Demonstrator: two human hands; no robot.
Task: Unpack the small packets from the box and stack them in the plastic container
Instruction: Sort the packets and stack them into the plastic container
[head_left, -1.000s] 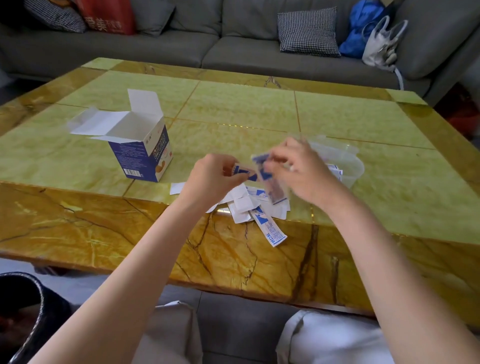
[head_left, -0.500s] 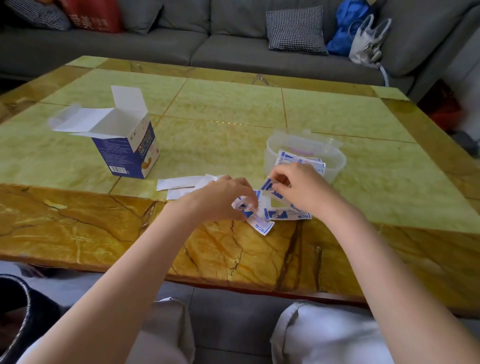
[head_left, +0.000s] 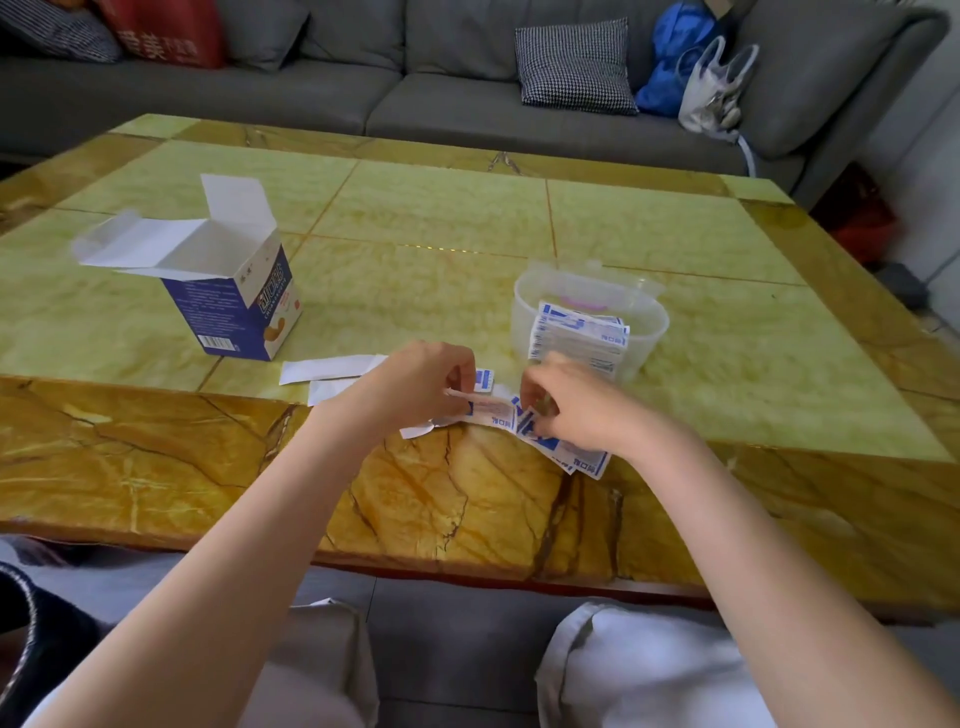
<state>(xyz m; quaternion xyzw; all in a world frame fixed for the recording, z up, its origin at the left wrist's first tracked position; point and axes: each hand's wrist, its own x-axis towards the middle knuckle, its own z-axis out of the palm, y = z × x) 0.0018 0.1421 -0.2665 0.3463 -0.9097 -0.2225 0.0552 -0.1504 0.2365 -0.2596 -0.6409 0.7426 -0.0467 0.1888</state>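
Note:
A blue and white box (head_left: 236, 306) stands open at the table's left, its flaps spread. A clear plastic container (head_left: 644, 312) sits right of centre and holds a stack of blue-and-white packets (head_left: 579, 332). More loose packets (head_left: 576, 457) lie on the table near its front edge. My left hand (head_left: 415, 384) pinches a small packet (head_left: 491, 413) just above that pile. My right hand (head_left: 576, 408) is curled over the pile with its fingertips pinching packets there.
White paper slips (head_left: 324, 370) lie between the box and my left hand. The marble table (head_left: 156, 467) has a brown front border. A grey sofa (head_left: 441, 98) with cushions and bags runs behind it. A dark bin (head_left: 31, 639) sits at lower left.
Both hands came down from above the table to the loose pile near the front edge. A stack of packets now shows in the container. The view shifted slightly.

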